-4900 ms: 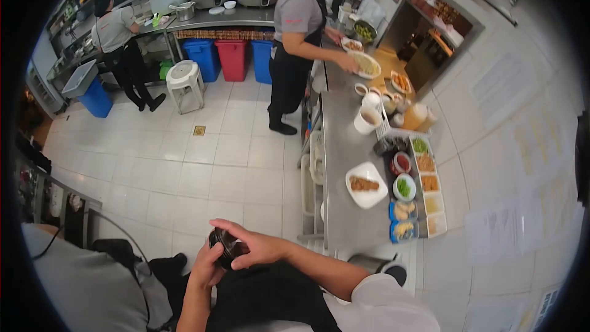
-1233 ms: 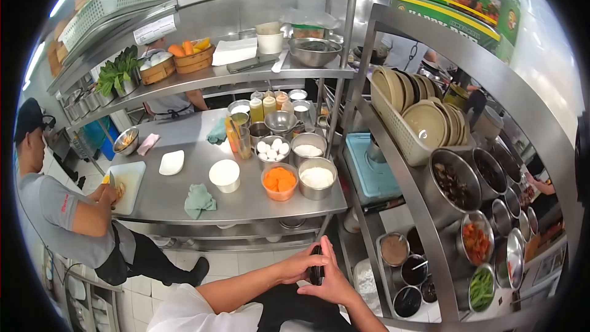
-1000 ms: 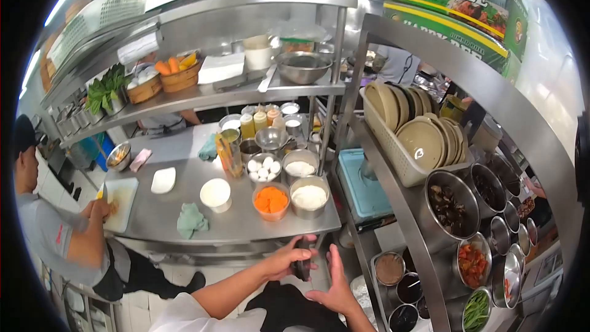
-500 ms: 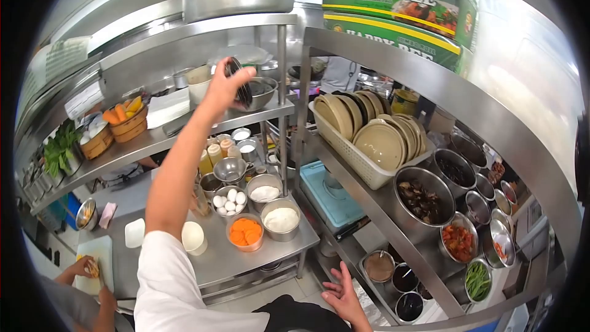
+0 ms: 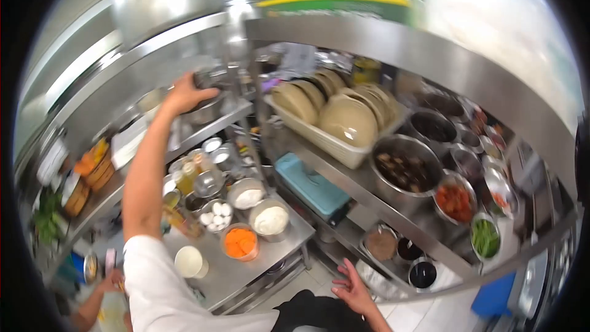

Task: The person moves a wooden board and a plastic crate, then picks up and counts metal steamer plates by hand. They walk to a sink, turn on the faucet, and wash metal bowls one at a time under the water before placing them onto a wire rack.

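Note:
My left hand [image 5: 187, 95] reaches up to the upper shelf, thumb apart and fingers curled around a dark round ridged piece [image 5: 203, 78], blurred and partly hidden by the hand. Just under the hand, a metal bowl [image 5: 206, 110] stands on that shelf. Low in front of me, my right hand [image 5: 353, 289] hangs open with fingers spread, touching nothing. Nearest to it are the lower-shelf containers of brown powder [image 5: 381, 243] and dark liquid [image 5: 423, 274].
On the counter stand sliced carrots [image 5: 240, 243], eggs [image 5: 216, 216], white powder [image 5: 270, 219] and a white tub [image 5: 191, 262]. A crate of beige lids [image 5: 350, 154] and several food pots [image 5: 406, 166] fill the right shelf. Another person's hand [image 5: 112, 281] works at lower left.
The view has turned right, so the shelves shift left. My left hand, with the dark round piece, has gone lower towards the metal bowl. My right hand stays open.

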The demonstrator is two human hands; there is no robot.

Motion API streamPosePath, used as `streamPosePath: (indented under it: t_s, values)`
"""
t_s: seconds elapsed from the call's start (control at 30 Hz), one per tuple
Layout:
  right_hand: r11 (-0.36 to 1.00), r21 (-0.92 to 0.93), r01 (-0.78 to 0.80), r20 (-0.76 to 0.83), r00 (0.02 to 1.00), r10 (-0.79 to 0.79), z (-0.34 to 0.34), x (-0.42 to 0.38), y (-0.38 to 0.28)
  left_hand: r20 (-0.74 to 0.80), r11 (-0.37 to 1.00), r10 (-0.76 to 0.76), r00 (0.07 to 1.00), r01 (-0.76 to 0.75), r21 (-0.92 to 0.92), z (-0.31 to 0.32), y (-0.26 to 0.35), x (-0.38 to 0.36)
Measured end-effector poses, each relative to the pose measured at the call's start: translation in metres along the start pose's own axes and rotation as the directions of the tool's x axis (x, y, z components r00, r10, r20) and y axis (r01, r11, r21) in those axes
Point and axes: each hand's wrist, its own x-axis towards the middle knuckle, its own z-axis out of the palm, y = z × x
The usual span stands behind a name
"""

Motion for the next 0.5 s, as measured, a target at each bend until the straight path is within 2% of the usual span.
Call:
streamPosePath:
  t_s: [0.03,0.07,0.1,0.13,0.17,0.2,0.27,0.33,0.4,0.47,0.5]
  values:
    - [0.999,0.032,-0.007,-0.002,1.0,0.007,0.0,0.0,0.003,0.109,0.998,0.047,0.993,-0.042,-0.04,0.0,0.005,0.0]
    - [0.999,-0.025,-0.036,0.008,0.999,0.036,0.001,0.001,-0.003,0.165,0.992,0.086,0.983,-0.069,-0.104,-0.001,0.012,-0.004]
    - [0.998,-0.065,-0.022,0.016,1.0,0.023,0.0,0.001,-0.001,0.179,0.979,0.071,0.981,-0.035,-0.2,0.0,0.018,-0.012]
    - [0.991,-0.133,-0.018,0.01,1.0,0.019,0.0,0.001,-0.008,0.146,0.977,0.163,0.976,-0.14,-0.158,0.028,-0.03,0.014]
    - [0.991,-0.134,0.027,-0.003,1.0,-0.028,0.0,-0.001,-0.008,0.176,0.985,0.152,0.973,-0.134,-0.108,0.028,-0.032,0.016]
    - [0.994,-0.113,0.012,-0.084,0.996,-0.021,-0.001,-0.001,-0.004,0.157,0.95,0.242,0.958,-0.2,-0.239,0.04,-0.05,0.023]
    - [0.988,-0.152,0.034,-0.016,0.999,-0.037,-0.002,0.003,0.003,0.151,0.972,0.175,0.973,-0.147,-0.182,0.044,-0.061,0.03]
    - [0.99,-0.14,0.02,-0.039,0.999,-0.026,-0.003,0.002,0.004,0.135,0.974,0.164,0.977,-0.138,-0.18,0.047,-0.061,0.033]
    - [0.988,-0.155,0.006,-0.03,0.999,-0.011,-0.006,0.002,0.003,0.149,0.992,0.061,0.987,-0.044,-0.115,0.046,-0.062,0.03]
    - [0.989,-0.148,0.019,-0.026,0.999,-0.023,-0.009,0.002,0.008,0.084,0.995,0.082,0.993,-0.077,-0.06,0.049,-0.067,0.032]
    - [0.987,-0.157,0.022,-0.023,0.999,-0.026,-0.011,0.002,0.01,0.135,0.997,0.062,0.989,-0.056,-0.048,0.048,-0.07,0.034]
